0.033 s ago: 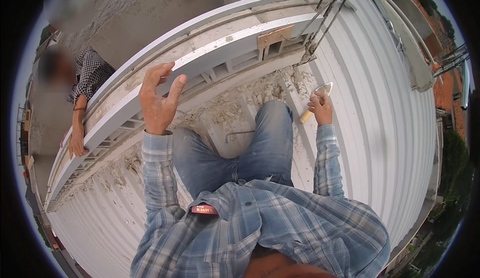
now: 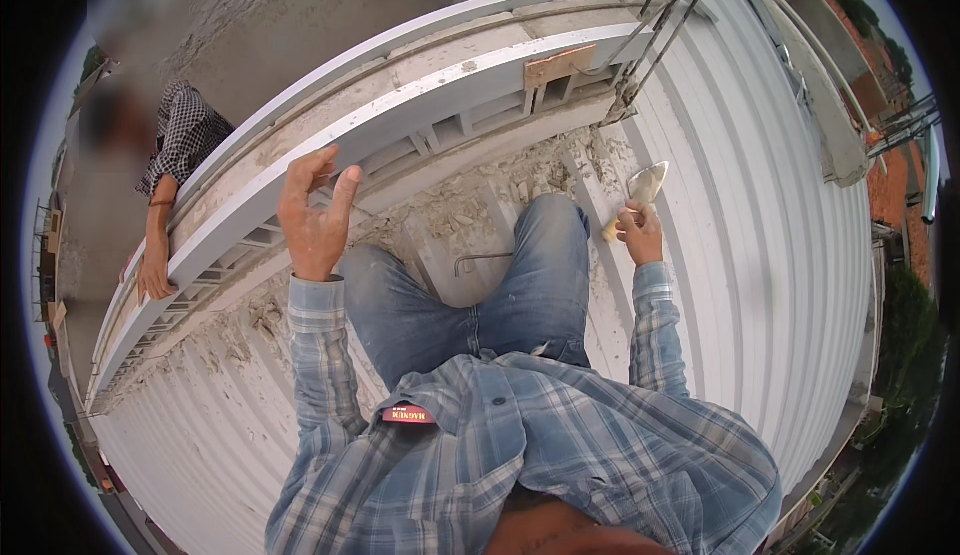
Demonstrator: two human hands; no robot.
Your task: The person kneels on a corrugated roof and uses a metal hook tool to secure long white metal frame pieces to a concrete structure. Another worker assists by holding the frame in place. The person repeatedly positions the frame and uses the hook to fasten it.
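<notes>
I sit on a white ribbed roof (image 2: 770, 285), knees bent. My left hand (image 2: 315, 220) is raised, open and empty, fingers loosely curved, in front of the white metal edge (image 2: 400, 95) of a block wall; touching cannot be told. My right hand (image 2: 640, 230) grips a pointed trowel (image 2: 648, 180) by its pale wooden handle beside my right knee. Broken mortar (image 2: 540, 170) lies along the wall's foot, and a bent metal bar (image 2: 480, 257) rests on the roof between my legs.
Another person (image 2: 190, 135) leans at the wall's far side, a hand on it at left. A plywood piece (image 2: 555, 65) is on the wall near upright rebar (image 2: 660, 40). A concrete beam with rebar (image 2: 840, 160), tiled roofs and trees lie beyond at right.
My left hand has moved a little lower in the picture, away from the white edge. My right hand with the trowel is slightly lower too. The other person's hand appears slightly higher.
</notes>
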